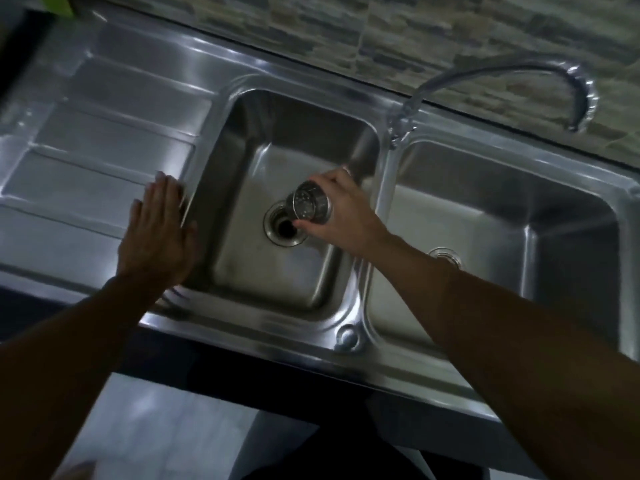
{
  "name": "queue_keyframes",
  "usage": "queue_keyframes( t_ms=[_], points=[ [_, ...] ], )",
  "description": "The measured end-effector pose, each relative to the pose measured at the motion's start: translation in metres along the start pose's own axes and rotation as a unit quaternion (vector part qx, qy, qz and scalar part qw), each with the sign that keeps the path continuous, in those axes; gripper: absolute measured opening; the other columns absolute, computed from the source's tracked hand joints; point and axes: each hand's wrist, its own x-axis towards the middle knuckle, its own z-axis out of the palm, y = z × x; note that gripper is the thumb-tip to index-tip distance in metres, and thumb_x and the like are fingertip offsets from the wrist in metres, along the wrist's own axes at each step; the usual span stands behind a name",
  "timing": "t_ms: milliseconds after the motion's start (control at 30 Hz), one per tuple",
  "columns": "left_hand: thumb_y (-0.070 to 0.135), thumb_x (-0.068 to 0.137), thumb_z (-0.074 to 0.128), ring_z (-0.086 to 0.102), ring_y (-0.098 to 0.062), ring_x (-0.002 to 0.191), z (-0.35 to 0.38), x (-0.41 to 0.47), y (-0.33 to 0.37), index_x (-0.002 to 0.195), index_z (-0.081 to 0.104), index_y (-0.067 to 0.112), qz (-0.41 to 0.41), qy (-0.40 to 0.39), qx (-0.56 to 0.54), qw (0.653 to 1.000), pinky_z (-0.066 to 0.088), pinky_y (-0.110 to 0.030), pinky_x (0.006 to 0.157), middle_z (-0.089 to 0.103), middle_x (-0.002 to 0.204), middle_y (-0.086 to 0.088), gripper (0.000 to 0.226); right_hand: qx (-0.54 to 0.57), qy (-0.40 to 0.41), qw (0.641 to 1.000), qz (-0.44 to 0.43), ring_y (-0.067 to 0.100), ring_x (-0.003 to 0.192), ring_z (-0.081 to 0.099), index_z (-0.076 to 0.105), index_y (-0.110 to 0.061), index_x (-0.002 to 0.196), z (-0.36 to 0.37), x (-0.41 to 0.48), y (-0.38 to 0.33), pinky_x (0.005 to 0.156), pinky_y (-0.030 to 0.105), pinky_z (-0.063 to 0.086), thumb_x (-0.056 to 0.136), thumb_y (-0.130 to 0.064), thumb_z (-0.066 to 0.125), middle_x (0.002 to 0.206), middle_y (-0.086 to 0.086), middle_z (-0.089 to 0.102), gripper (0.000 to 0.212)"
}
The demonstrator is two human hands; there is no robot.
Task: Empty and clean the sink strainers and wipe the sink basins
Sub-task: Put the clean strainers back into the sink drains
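Head view shows my right hand (341,211) pinching the strainer (309,206) just above the open drain (284,227), my left hand (157,230) spread flat beside the basin rim (204,188).

Sink basins (277,271): brushed steel, satin sheen. Strainer (309,206): perforated shiny metal. Faucet (512,69): glossy chrome (blurred).

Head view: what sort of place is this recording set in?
Most likely a home kitchen: a stainless double-basin sink with ribbed drainboard, a curved faucet and stone-look wall tiles. The right hand holds a strainer.
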Motion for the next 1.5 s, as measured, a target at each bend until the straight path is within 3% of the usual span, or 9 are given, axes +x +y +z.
queue_keyframes(
  t_ms=[133,300,533,733,933,1267,1500],
  points=[
    [0.044,0.102,0.019,0.007,-0.031,0.156,0.011,-0.006,-0.001,0.159,0.014,0.008,0.009,0.049,0.016,0.999,0.01,-0.051,0.127,0.008,0.168,-0.015,0.067,-0.007,-0.053,0.998,0.039,0.006,0.119,0.044,0.049,-0.013,0.143,0.046,0.02,0.005,0.112,0.022,0.039,0.072,-0.046,0.086,0.132,0.0,0.04,0.087],
    [0.037,0.105,0.018,0.006,-0.025,0.157,0.012,-0.007,-0.004,0.159,0.019,0.008,0.013,0.075,-0.004,0.997,0.011,-0.05,0.127,0.011,0.168,-0.012,0.061,-0.038,-0.084,0.993,0.078,0.021,0.13,0.045,0.045,-0.012,0.147,0.089,0.041,0.017,0.113,0.034,0.042,0.073,-0.04,0.084,0.137,0.003,0.04,0.089],
    [0.031,0.105,0.025,0.008,-0.026,0.157,0.01,-0.005,-0.003,0.158,0.021,0.007,0.017,0.087,-0.013,0.996,0.011,-0.049,0.128,0.013,0.168,-0.012,0.059,-0.028,-0.106,0.988,0.105,0.015,0.135,0.042,0.045,-0.019,0.144,0.128,0.043,0.03,0.112,0.032,0.042,0.076,-0.029,0.082,0.145,-0.005,0.038,0.078],
    [0.032,0.104,0.026,0.008,-0.027,0.157,0.014,-0.004,-0.004,0.158,0.02,0.007,0.025,0.093,-0.007,0.995,0.012,-0.05,0.127,0.013,0.168,-0.013,0.06,-0.022,-0.121,0.984,0.131,0.013,0.148,0.028,0.042,-0.02,0.15,0.144,0.037,0.037,0.119,0.028,0.031,0.08,-0.03,0.08,0.159,-0.005,0.03,0.08],
    [0.029,0.104,0.029,0.009,-0.029,0.157,0.016,-0.004,-0.005,0.158,0.021,0.005,0.026,0.103,0.001,0.994,0.014,-0.052,0.126,0.014,0.168,-0.014,0.06,0.013,-0.08,0.984,0.156,0.01,0.15,0.028,0.046,-0.021,0.15,0.157,0.027,0.043,0.119,0.022,0.027,0.08,-0.022,0.079,0.163,-0.007,0.031,0.077],
    [0.034,0.105,0.026,0.009,-0.027,0.157,0.013,-0.005,-0.001,0.158,0.022,0.006,0.018,0.091,0.002,0.996,0.013,-0.049,0.127,0.015,0.168,-0.013,0.06,-0.043,-0.159,0.978,0.125,0.02,0.157,0.008,0.024,-0.013,0.159,0.148,0.03,0.036,0.126,0.032,0.019,0.092,-0.026,0.069,0.169,0.006,0.017,0.082],
    [0.037,0.102,0.025,0.011,-0.028,0.157,-0.005,-0.007,0.01,0.157,0.024,0.005,0.009,0.057,-0.031,0.998,0.013,-0.049,0.127,0.016,0.167,-0.014,0.063,-0.052,-0.122,0.989,0.07,0.018,0.157,0.012,0.025,-0.013,0.159,0.104,0.017,0.01,0.125,0.026,0.009,0.1,-0.031,0.057,0.168,0.003,0.021,0.069]
  ],
)
